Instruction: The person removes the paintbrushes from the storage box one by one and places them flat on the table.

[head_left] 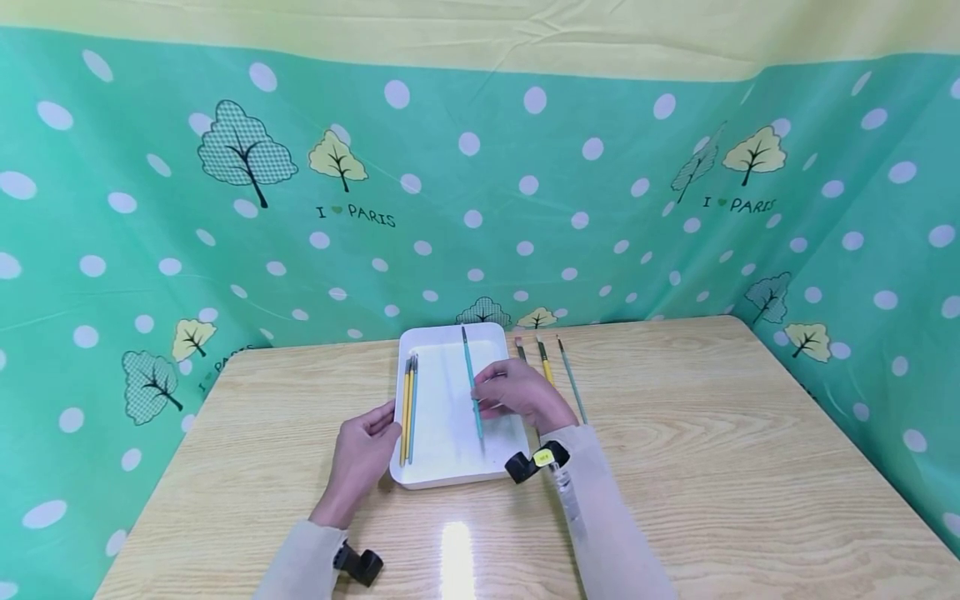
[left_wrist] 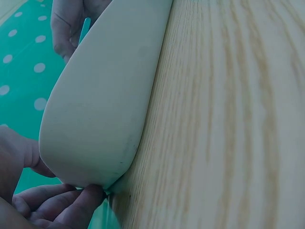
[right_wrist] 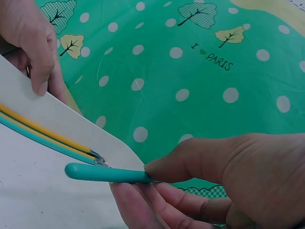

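Teal brush (head_left: 468, 358) is over the white tray (head_left: 442, 417), bristle end toward the tray's far edge, butt toward its near edge. Prob. v. light & stiff; the lacquered handle looks smooth, so a bit slippery, & I'd guess the bristles are the fragile bit. Best hold = mid-handle, w/ the tip left alone. That's abt how my R hand (head_left: 517, 392) has it: thumb on one side, fingers on the other, pinching the handle. Can't tell if the butt touches the tray floor.

My L hand (head_left: 358, 454) grips the tray's left wall, thumb at the rim, fingers outside. Tray looks like thin rigid plastic, prob. light enough to skid if bumped, so the wall's a good place to steady it.

Inside the tray, along its left wall: yellow brushes (head_left: 406, 412) (two, I think) & a blue-green brush (head_left: 414, 412), side by side, bristles to the far end. Floor betw. them & the teal one is bare.

Right of the tray, on the table (head_left: 750, 458): a dark-bristled brush (head_left: 522, 346), a yellow-handled brush (head_left: 545, 362) & a slim teal-handled brush (head_left: 572, 379). My R hand & sleeve partly cover them, so that's what's in the way there. Beyond the tray, a green dotted curtain (head_left: 450, 267).
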A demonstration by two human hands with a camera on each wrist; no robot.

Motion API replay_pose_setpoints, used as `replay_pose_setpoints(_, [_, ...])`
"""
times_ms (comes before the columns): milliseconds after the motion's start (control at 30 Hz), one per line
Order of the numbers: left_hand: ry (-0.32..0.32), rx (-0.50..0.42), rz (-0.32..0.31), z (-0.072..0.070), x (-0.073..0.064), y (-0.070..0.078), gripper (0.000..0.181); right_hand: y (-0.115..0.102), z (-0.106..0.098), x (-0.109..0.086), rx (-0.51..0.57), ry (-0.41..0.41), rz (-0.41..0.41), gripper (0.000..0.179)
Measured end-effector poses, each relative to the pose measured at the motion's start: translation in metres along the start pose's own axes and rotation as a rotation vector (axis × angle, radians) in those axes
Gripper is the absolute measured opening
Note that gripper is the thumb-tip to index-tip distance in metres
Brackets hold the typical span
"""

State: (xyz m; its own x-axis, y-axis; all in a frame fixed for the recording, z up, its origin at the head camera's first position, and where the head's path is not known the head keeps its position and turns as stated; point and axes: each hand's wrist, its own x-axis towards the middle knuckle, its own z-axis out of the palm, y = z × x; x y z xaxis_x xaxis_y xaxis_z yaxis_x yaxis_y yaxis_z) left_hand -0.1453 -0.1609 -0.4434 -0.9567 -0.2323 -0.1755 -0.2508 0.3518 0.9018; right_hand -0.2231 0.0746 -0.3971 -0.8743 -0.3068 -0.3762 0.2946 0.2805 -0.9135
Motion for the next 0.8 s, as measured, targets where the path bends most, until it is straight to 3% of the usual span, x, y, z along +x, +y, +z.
replay_pose_setpoints(800, [-0.004,-0.005,0.003,0.000,0.000,0.000,0.048,0.004,-0.024,-0.003,0.000,0.055,0.005,0.017])
